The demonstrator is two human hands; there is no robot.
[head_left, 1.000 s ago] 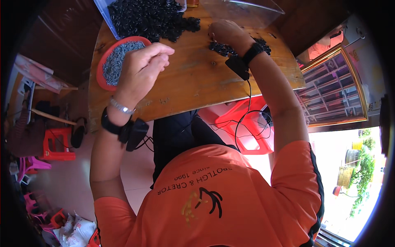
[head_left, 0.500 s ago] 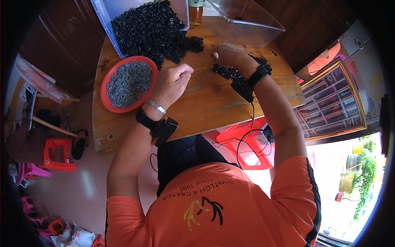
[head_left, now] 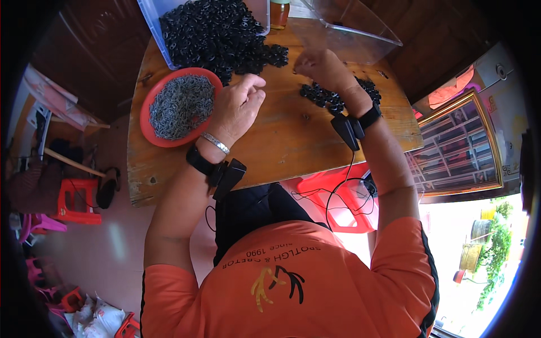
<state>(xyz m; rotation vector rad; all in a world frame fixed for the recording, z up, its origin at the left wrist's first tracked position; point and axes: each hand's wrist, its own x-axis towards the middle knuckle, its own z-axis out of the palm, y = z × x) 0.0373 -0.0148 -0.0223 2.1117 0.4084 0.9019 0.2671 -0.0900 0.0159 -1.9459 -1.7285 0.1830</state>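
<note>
My left hand [head_left: 239, 107] is over the table beside a red oval bowl [head_left: 145, 121]. Its fingers are curled in, with thumb and forefinger close together; whatever they hold, if anything, is hidden. The bowl holds many small grey metal pieces [head_left: 183, 104] that look like loops or screws. My right hand [head_left: 327, 70] is farther right, above a small heap of black ring-shaped pieces [head_left: 327, 98]. Its fingertips are blurred by motion. A large pile of similar black pieces [head_left: 205, 39] spills out of a clear plastic bin [head_left: 153, 34] at the far left.
The wooden table [head_left: 270, 146] has a rounded edge. At its far side stand a jar of amber liquid [head_left: 279, 14] and a clear plastic lid or tray [head_left: 360, 36]. A red stool [head_left: 352, 217] with a black cable lies below the right edge.
My right hand has lifted slightly away from the small heap, and its fingers now blur. My left hand stays near the bowl, its forefinger a little more raised. The view has shifted slightly.
</note>
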